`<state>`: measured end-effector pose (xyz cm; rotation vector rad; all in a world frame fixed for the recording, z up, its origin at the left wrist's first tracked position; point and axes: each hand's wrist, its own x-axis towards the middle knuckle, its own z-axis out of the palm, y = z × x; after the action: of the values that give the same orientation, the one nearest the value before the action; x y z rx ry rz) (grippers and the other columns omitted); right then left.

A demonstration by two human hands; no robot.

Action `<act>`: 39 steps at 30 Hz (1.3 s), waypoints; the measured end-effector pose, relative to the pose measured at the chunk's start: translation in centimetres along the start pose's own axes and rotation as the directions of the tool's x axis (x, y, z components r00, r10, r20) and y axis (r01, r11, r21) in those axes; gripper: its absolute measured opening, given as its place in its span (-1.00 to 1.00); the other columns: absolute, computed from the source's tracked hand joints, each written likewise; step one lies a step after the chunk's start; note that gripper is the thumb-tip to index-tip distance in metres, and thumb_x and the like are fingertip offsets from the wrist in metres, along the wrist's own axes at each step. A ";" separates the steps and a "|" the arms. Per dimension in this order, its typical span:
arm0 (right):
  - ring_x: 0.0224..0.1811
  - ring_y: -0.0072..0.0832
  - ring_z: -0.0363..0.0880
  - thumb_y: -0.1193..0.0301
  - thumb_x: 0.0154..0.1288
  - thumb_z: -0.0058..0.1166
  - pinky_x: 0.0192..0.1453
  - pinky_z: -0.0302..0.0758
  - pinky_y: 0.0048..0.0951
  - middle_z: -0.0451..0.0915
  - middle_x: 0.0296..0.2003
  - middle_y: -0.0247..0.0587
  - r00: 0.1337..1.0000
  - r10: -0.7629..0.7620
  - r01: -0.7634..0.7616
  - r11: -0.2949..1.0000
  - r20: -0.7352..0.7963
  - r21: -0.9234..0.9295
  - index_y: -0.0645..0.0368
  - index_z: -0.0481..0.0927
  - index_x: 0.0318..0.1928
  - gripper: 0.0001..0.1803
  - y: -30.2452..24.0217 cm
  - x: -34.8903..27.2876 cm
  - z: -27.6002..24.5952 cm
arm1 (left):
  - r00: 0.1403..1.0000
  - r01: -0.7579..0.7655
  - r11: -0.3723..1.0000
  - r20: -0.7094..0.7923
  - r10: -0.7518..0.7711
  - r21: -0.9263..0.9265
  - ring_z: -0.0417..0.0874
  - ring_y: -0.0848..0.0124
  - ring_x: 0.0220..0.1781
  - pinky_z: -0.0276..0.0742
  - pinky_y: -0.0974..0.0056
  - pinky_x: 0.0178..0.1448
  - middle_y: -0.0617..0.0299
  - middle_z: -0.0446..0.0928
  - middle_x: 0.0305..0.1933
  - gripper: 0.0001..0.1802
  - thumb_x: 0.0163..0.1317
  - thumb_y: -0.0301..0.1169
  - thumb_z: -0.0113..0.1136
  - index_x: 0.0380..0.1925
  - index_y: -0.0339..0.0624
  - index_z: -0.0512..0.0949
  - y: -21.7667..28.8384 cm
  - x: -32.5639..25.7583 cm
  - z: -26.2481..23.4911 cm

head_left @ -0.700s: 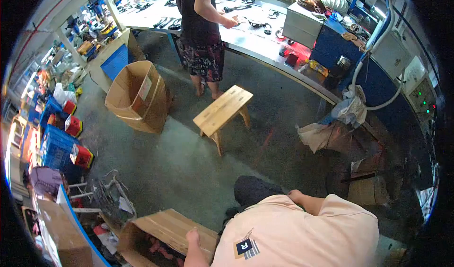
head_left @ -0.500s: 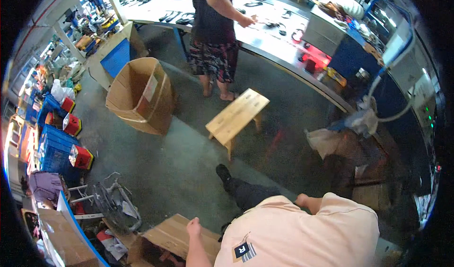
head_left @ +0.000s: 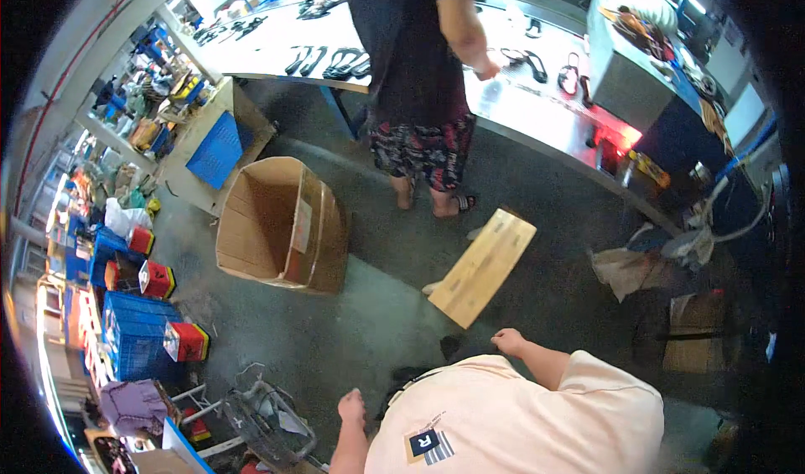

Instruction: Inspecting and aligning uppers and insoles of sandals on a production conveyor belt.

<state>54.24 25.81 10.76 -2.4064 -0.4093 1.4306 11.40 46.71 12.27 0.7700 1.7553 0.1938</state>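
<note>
Low in the middle, my left hand [head_left: 352, 407] hangs beside my body, its fingers curled into a loose fist with nothing showing in it. My right hand [head_left: 508, 341] is held out in front of my shirt, also loosely closed, and no object shows in it. Just beyond the right hand stands a low wooden bench [head_left: 483, 268], touched by neither hand. A large, open-topped cardboard box [head_left: 323, 239] is on the floor ahead and to the left, out of contact with my hands.
Beyond the bench, another person [head_left: 411, 63] stands at a long work table [head_left: 516, 113] bearing sandals or shoe parts. A folded metal trolley [head_left: 268, 419] lies at the lower left. Blue crates [head_left: 138, 335] line the left side. A grey machine [head_left: 633, 67] stands on the right.
I have moved forward; the bench, box and other person appear nearer. My right hand has swung forward from beside my body. The other person's arm has lowered.
</note>
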 end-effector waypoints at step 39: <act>0.40 -0.11 0.07 -0.01 0.29 -0.07 0.47 -0.05 -0.18 0.23 0.29 0.05 0.895 -0.313 0.295 0.950 -0.317 -0.105 0.15 0.27 0.29 -0.32 -54.8 20.1 -14.6 | 0.885 -0.461 0.557 0.410 0.223 0.691 0.64 0.18 -0.09 0.49 0.19 0.05 -0.06 0.62 -0.14 -0.55 0.08 -0.14 0.27 -0.16 -0.29 0.62 58.6 34.7 12.9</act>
<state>71.74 81.90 23.56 -2.4289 -0.7094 0.8731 41.73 108.97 9.41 1.7064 1.3470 -0.4511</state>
